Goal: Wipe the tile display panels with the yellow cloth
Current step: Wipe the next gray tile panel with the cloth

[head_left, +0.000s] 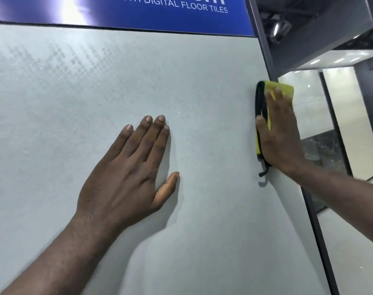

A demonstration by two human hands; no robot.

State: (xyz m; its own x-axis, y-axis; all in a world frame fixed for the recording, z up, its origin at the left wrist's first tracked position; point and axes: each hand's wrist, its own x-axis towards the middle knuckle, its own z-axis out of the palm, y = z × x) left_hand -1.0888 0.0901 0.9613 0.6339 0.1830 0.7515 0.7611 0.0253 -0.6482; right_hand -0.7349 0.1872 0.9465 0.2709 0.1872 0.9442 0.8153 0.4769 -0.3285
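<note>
L hand [130,167] lies flat on the grey tile panel [53,124], fingers straight & together, thumb out to the side, holding nothing. R hand [279,133] presses the yellow cloth [287,89] flat vs the panel's right edge, fingers straight over it, thumb on the cloth's black trim. Cloth sits just beside the dark frame [264,50]. Blue sign [181,20] w/ white lettering runs along the panel's top
</note>
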